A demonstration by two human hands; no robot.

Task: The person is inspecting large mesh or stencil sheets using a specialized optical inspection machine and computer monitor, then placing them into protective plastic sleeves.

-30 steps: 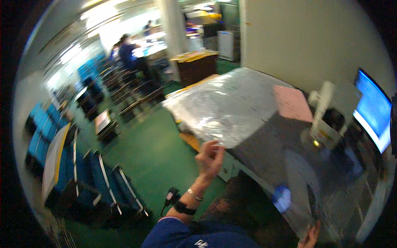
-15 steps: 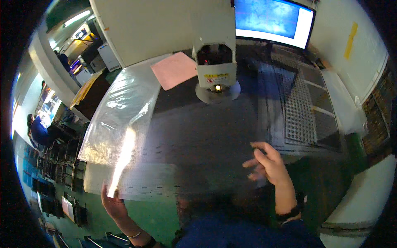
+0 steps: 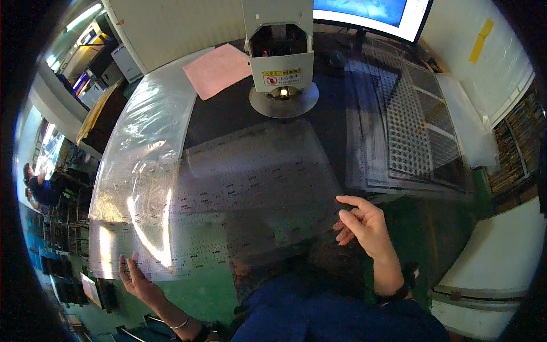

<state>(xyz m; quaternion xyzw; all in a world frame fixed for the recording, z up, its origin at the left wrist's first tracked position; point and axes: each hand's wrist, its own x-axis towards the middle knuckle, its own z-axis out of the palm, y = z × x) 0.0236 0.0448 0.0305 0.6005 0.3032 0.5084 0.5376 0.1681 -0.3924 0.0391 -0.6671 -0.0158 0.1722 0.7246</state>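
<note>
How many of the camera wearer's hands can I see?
2. The left hand is at lower left, by the near edge of the clear sheet; the right hand is right of centre, by its right edge. Neither is wholly hidden.

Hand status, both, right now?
Left hand: fingers partly spread at the near-left edge of the clear printed sheet; grip can't be told.
Right hand: fingers loosely curled by the sheet's right edge; grip can't be told.
</note>
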